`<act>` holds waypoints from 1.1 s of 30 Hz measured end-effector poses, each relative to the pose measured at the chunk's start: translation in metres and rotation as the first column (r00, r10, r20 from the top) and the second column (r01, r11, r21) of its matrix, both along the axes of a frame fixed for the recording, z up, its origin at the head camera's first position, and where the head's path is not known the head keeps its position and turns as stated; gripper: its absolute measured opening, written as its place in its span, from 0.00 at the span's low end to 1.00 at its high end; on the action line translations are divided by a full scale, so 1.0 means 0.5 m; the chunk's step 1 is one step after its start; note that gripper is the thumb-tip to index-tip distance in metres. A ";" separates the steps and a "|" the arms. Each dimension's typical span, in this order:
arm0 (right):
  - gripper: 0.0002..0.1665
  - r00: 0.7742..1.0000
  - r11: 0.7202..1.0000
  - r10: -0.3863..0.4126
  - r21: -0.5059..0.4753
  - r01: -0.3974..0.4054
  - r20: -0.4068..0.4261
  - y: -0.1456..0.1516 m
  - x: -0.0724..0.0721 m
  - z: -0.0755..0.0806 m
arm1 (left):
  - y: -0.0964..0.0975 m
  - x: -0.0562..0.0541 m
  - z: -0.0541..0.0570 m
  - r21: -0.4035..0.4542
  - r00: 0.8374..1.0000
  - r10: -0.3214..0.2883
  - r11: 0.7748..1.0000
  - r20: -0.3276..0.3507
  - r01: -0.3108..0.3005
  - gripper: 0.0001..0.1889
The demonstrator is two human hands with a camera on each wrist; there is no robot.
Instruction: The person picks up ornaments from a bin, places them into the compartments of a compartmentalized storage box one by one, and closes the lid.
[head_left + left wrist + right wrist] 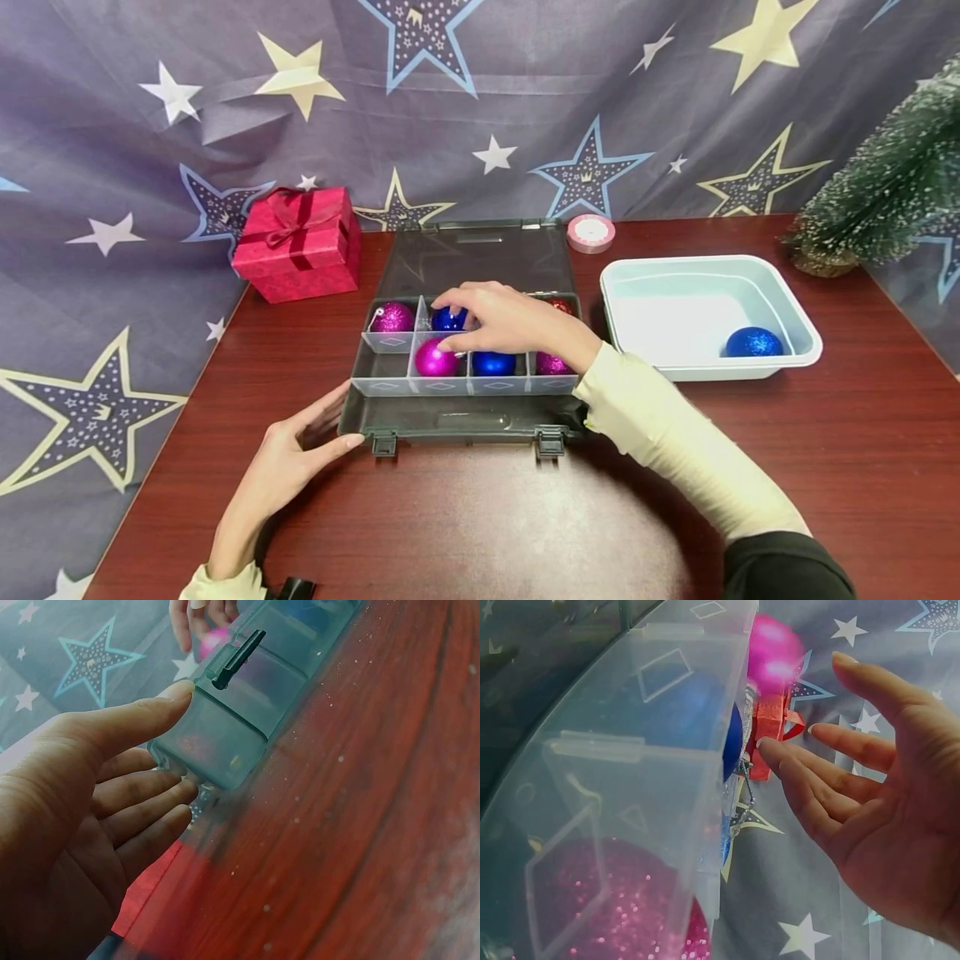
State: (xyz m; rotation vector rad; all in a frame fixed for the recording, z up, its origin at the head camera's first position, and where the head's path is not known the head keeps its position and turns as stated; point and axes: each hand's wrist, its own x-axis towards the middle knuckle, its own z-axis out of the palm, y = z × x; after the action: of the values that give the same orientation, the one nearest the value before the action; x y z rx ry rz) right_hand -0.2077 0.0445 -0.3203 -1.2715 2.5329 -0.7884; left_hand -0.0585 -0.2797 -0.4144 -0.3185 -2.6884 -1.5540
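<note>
In the head view, a dark translucent plastic divided box (472,411) stands on the reddish-brown wooden surface (465,517), lid tipped back. The left hand (288,457) rests at the box's front left corner, grip relaxed, thumb and fingers extended. Over the box's compartments hovers the right hand (510,321), grip loose and holding nothing, fingers above a shiny blue ball (447,322) and a glossy magenta ball (435,359), both inside the box. Right of the box, a pale plastic basin (678,371) holds a glittery blue ball (753,342); behind and left of it sits a red ribboned gift box (296,250).

In the left wrist view, the thumb meets the box's edge near a dark latch (238,660); the other fingers stretch along its end.

In the right wrist view, the fingers spread apart from the glossy magenta ball, which rises above the box's wall.
</note>
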 end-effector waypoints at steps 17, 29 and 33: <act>0.31 0.990 0.987 -0.132 -0.093 0.128 -0.042 0.137 0.021 0.009 | 0.002 0.000 0.000 0.007 1.000 0.000 1.000 -0.012 0.000 0.36; 0.29 0.954 0.949 -0.297 -0.121 0.293 -0.024 0.275 0.056 0.013 | 0.001 0.001 -0.001 0.009 1.000 -0.004 1.000 -0.023 0.004 0.36; 0.28 0.930 0.927 -0.365 -0.107 0.359 -0.037 0.332 0.075 0.015 | 0.002 0.000 0.000 0.005 1.000 -0.002 1.000 -0.023 0.002 0.36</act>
State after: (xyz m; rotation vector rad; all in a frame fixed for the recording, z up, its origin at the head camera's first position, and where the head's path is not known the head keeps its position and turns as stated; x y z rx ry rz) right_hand -0.1702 0.2106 -0.3129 -0.8660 2.8511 -0.9728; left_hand -0.0585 -0.2788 -0.4146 -0.3376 -2.6673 -1.5472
